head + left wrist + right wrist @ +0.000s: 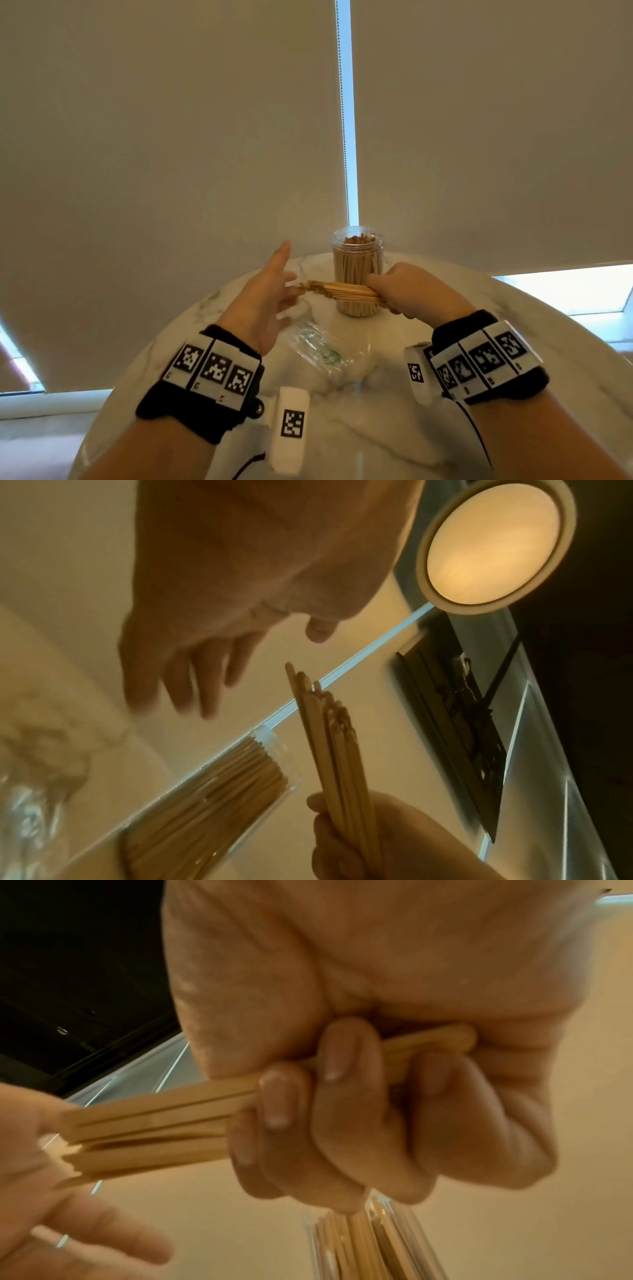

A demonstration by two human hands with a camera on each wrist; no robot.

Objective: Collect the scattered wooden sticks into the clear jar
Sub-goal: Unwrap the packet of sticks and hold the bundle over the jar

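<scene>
A clear jar (357, 270) packed with upright wooden sticks stands at the far side of the round marble table (394, 428). In front of it my right hand (400, 291) grips a bundle of wooden sticks (337, 291), held level and pointing left. The right wrist view shows the fingers (329, 1123) curled round that bundle (154, 1123). My left hand (270, 294) is open, its straight fingers at the bundle's free ends. The left wrist view shows the bundle (332, 750) beside the jar (209, 796) and the spread left fingers (192, 685) a little apart from the stick tips.
A crumpled clear plastic wrapper (322, 349) lies on the table between my wrists. Beige roller blinds (171, 137) hang right behind the table, with a bead chain (344, 120) in the bright gap. A round ceiling lamp (493, 542) glows overhead.
</scene>
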